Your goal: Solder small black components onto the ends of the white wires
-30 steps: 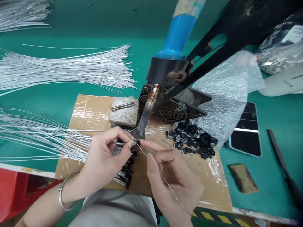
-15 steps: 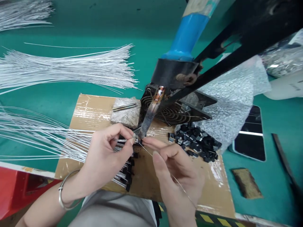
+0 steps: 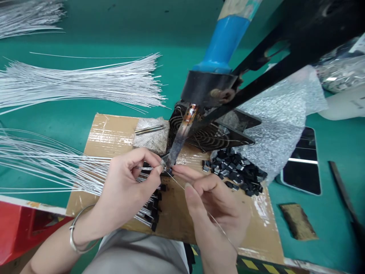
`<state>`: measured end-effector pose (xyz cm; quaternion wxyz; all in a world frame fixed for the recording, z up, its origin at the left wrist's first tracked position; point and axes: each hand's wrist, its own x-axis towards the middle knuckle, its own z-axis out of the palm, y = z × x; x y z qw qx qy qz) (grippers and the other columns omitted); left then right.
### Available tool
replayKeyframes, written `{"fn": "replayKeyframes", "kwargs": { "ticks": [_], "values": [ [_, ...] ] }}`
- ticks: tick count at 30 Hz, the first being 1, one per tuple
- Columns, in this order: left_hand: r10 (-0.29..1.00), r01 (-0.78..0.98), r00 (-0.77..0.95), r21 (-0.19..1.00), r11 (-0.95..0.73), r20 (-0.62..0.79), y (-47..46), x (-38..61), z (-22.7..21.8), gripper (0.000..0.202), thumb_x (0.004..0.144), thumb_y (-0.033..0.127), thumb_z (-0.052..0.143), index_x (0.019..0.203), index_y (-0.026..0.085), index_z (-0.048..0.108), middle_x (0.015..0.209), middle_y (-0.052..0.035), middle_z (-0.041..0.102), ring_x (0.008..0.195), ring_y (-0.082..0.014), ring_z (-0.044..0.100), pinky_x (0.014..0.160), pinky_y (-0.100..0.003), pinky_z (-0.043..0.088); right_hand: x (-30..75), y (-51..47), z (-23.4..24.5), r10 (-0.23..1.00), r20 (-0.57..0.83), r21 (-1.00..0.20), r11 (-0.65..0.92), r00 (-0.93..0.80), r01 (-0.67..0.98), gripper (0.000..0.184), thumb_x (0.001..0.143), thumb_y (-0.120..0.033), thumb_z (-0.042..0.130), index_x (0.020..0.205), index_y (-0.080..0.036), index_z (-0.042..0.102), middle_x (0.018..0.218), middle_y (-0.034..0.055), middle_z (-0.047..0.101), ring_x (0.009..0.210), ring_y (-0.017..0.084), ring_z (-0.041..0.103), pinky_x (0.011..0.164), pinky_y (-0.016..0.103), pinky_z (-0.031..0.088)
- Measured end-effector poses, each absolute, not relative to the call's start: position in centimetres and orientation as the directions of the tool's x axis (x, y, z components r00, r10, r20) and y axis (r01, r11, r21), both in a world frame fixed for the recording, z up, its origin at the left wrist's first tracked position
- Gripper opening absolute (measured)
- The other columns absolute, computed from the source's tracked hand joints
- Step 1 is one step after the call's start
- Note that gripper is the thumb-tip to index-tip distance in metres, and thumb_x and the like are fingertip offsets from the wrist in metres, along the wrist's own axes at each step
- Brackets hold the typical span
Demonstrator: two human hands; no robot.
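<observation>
Under the tip of a clamped soldering iron (image 3: 177,146), my left hand (image 3: 129,190) pinches a white wire between thumb and forefinger; the end at the tip is mostly hidden by the fingers. My right hand (image 3: 215,213) holds a thin strand of solder wire (image 3: 178,183), its end reaching the iron's tip. Below my left hand lie several white wires with black connectors (image 3: 154,209) on their ends. To the right of my right hand sits a pile of small black connector pieces (image 3: 242,171).
A cardboard sheet (image 3: 105,131) covers the work spot. Behind it stand a wrapped block (image 3: 151,142) with metal rods and a black fan (image 3: 211,137). Bundled white wires (image 3: 85,82) lie left. Bubble wrap (image 3: 282,110), a phone (image 3: 303,167) and a brown sponge (image 3: 298,221) are right. The iron's black arm (image 3: 273,80) crosses overhead.
Almost nothing differs. My right hand has shifted very slightly, with the solder wire still at the iron's tip; my left hand stays in place.
</observation>
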<state>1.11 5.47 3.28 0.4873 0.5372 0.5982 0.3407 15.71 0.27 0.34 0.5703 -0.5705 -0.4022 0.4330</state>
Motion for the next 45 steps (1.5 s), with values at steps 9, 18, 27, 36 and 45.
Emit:
{"fn": "replayKeyframes", "kwargs": {
  "ticks": [9,18,27,36,45],
  "values": [
    [0.978,0.308,0.056,0.935,0.175,-0.201,5.4,1.03,3.32,0.012,0.082,0.016,0.065,0.071,0.02,0.066,0.08,-0.0038,0.075,0.07,-0.0154,0.063,0.051,-0.025,0.034,15.68,0.12,0.41,0.952,-0.039,-0.999,-0.033,0.302,-0.025,0.026,0.098,-0.018,0.065,0.074,-0.023,0.059,0.112,0.0067,0.084,0.102,0.023,0.081,0.097,0.039,0.064],
    [0.978,0.308,0.06,0.936,0.172,-0.199,5.38,0.97,3.41,0.012,0.083,0.016,0.065,0.071,0.019,0.065,0.079,-0.0028,0.074,0.066,-0.0133,0.059,0.052,-0.025,0.034,15.66,0.08,0.44,0.951,-0.055,-0.998,-0.045,0.304,-0.04,0.025,0.098,-0.02,0.066,0.074,-0.023,0.06,0.113,0.0065,0.083,0.103,0.023,0.081,0.096,0.039,0.064],
    [0.979,0.315,0.063,0.934,0.167,-0.196,5.38,0.97,3.37,0.012,0.083,0.015,0.065,0.072,0.019,0.065,0.078,-0.0024,0.073,0.064,-0.0133,0.058,0.051,-0.026,0.033,15.63,0.16,0.47,0.953,-0.042,-0.998,-0.028,0.299,-0.051,0.024,0.097,-0.018,0.067,0.074,-0.023,0.061,0.112,0.0057,0.084,0.103,0.022,0.081,0.097,0.038,0.065],
    [0.983,0.315,0.066,0.938,0.142,-0.171,5.4,0.99,3.36,0.012,0.084,0.015,0.065,0.072,0.019,0.066,0.08,-0.0029,0.074,0.067,-0.0139,0.062,0.052,-0.026,0.035,15.68,-0.03,0.37,0.955,-0.042,-0.999,-0.037,0.295,-0.02,0.024,0.098,-0.02,0.067,0.075,-0.023,0.06,0.113,0.0074,0.083,0.103,0.023,0.081,0.097,0.039,0.064],
    [0.982,0.338,0.072,0.93,0.142,-0.176,5.4,0.96,3.42,0.012,0.083,0.015,0.065,0.071,0.019,0.065,0.077,-0.0024,0.073,0.063,-0.0131,0.057,0.052,-0.026,0.033,15.43,-0.13,0.32,0.948,-0.044,-0.999,-0.04,0.315,-0.018,0.023,0.097,-0.019,0.067,0.075,-0.023,0.061,0.114,0.007,0.083,0.104,0.022,0.08,0.096,0.038,0.062]
  ]
}}
